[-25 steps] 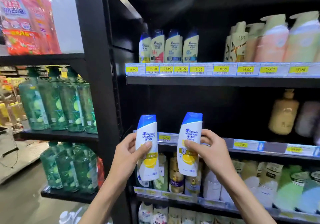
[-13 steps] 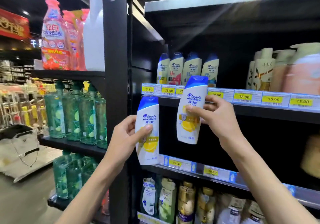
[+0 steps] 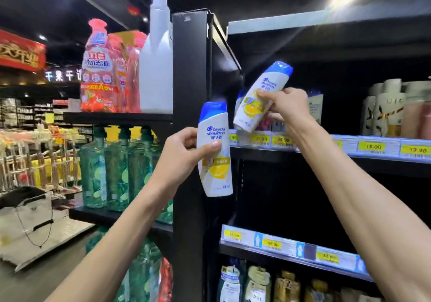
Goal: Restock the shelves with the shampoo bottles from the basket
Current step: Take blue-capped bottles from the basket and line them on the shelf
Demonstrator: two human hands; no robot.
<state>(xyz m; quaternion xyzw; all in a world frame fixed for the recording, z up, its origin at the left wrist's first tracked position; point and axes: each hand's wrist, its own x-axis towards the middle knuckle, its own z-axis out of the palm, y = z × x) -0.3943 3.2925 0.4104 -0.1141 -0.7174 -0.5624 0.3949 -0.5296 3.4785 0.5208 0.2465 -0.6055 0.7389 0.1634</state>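
Supermarket aisle, price tags [image 3: 372, 147] on black shelves [image 3: 326, 154], stocked bottles [image 3: 116, 171]

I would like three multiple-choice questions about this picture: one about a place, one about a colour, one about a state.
1. Where is the right bottle, gripped by the right hand?
A. in a basket
B. in front of the upper shelf
C. on the floor

2. What colour are the caps of both held bottles?
A. red
B. green
C. blue

3. How does the left hand hold the left bottle?
A. upright
B. upside down
C. lying flat

Answers: B, it is raised and tilted above the shelf's price tags; C, both caps are blue; A, its cap points up.
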